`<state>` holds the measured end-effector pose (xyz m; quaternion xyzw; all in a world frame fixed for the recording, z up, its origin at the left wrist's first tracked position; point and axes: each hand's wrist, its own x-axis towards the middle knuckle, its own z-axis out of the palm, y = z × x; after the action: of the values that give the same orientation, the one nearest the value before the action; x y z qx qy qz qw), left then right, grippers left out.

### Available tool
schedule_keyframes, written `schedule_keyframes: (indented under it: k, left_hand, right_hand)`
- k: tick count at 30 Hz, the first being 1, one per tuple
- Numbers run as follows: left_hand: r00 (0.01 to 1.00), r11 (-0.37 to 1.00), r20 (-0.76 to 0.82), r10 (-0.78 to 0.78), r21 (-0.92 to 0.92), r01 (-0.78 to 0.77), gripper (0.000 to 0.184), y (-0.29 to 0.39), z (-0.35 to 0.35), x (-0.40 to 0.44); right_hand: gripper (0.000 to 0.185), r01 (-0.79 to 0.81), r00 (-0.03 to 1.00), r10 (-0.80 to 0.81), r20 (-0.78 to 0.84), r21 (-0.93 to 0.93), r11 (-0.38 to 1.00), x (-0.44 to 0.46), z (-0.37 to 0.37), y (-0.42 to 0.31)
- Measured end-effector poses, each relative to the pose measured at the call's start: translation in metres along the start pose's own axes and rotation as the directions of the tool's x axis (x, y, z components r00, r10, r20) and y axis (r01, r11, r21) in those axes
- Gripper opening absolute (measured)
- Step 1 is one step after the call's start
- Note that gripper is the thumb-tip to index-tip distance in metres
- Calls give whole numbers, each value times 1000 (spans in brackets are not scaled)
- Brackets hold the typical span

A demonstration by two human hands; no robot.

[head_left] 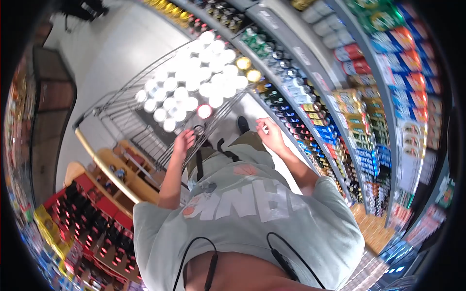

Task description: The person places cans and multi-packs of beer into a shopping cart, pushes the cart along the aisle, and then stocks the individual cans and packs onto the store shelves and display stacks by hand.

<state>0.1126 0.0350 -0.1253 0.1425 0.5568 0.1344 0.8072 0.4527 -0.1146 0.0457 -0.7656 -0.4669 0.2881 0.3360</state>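
A wire shopping cart (160, 145) stands in front of me, loaded with many white-topped cans (180, 93), their tops washed out by glare. One can with a red rim (204, 111) is at the near edge of the load. My left hand (184, 141) is at the cart's near side, below the cans, fingers loosely bent and nothing visible in them. A small dark ring (198, 130) lies just beyond its fingertips; whether they touch I cannot tell. My right hand (271, 135) hangs between the cart and the shelves, fingers loosely curled and apart, with nothing seen in it.
Shelves of bottles (296, 92) and packaged drinks (405, 72) run along my right. Two gold-topped cans (248, 69) sit by the cart's right edge. To the left are the cart's yellowish handle (109, 167) and a red-and-wood display of dark bottles (94, 218). A person's dark legs (85, 9) show far off.
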Motion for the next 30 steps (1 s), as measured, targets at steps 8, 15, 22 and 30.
schedule_keyframes:
  k: [8,15,22,30]
  left_hand:
    - [945,875,-237,224,475,-88,20,-7,10,-13]
    - [924,612,-62,376,766,-198,18,-42,0,-3]
    - [870,629,-147,470,748,-213,14,-56,-56,-19]
    - [849,441,-265,457,896,42,37,-42,-6,-44]
  right_hand:
    - [20,-6,888,-162,-431,-362,932,7,-251,31]
    - [71,-220,944,23,-330,-571,791,21,-391,80]
    - [98,30,990,-110,-87,-633,773,43,-401,140]
    - [75,-63,994,9,-105,-527,848,46,-392,133]
